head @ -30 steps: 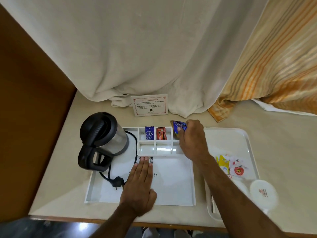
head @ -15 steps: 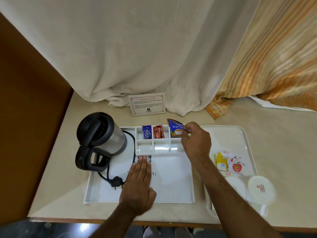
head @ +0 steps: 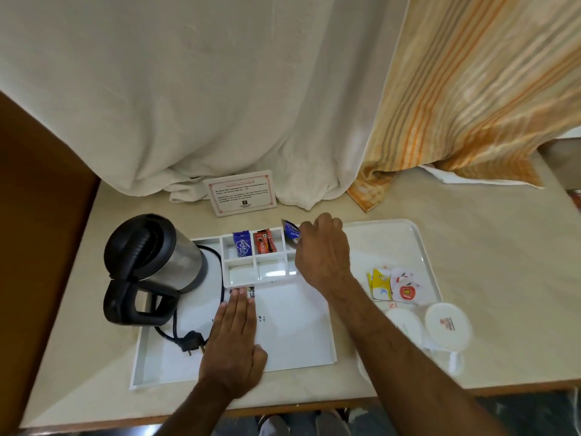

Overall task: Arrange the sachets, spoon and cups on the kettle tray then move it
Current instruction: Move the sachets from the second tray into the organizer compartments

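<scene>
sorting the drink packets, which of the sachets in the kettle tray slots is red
The red sachet in the middle back slot; the blue sachet stands left of it, and the right hand holds another blue one.

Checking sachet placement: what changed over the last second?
The right hand kept its grip on the blue sachet and lowered it into the kettle tray's right rear compartment; not released yet. Left hand stays flat on the tray; kettle and the other sachets unmoved.
</scene>
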Available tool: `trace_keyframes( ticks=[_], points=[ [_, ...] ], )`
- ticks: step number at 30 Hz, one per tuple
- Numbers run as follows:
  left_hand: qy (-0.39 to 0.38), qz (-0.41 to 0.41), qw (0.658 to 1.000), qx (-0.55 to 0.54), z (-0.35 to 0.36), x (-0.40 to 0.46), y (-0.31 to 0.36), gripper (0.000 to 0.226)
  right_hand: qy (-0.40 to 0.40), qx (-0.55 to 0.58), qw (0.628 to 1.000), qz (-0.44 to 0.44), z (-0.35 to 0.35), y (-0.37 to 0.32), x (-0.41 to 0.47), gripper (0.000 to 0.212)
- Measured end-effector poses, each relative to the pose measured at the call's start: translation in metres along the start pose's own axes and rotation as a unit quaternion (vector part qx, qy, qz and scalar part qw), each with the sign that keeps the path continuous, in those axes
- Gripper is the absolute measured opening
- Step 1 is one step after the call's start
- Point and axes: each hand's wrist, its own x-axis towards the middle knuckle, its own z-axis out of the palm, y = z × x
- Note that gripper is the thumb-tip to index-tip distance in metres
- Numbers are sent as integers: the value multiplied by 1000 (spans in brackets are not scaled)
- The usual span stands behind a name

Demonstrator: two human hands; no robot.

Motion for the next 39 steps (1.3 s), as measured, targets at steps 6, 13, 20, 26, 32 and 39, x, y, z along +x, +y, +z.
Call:
trace_keyframes(
  ticks=[6,13,20,26,32,39],
  points=[
    [4,7,1000,1,2,0,-2,86,-36,91,995,-22,-6,21,-11,45],
    [0,7,1000,12,6,0,-4,86,-277,-145,950,-7,-51,132,-23,62],
    [7,9,1000,8,5,0,-3,86,-342,-73,937,7,-44,125,-22,32],
    [-3,4,1000,1,2,2,0,86,-272,21,962,2,-71,101,-18,18],
    [5,4,1000,-9,2,0,-1,90,-136,160,972,-109,-58,-13,-6,10],
    [15,11,1000,-6,8,2,-3,94,-166,24,961,-220,-3,-95,1,18]
  ],
)
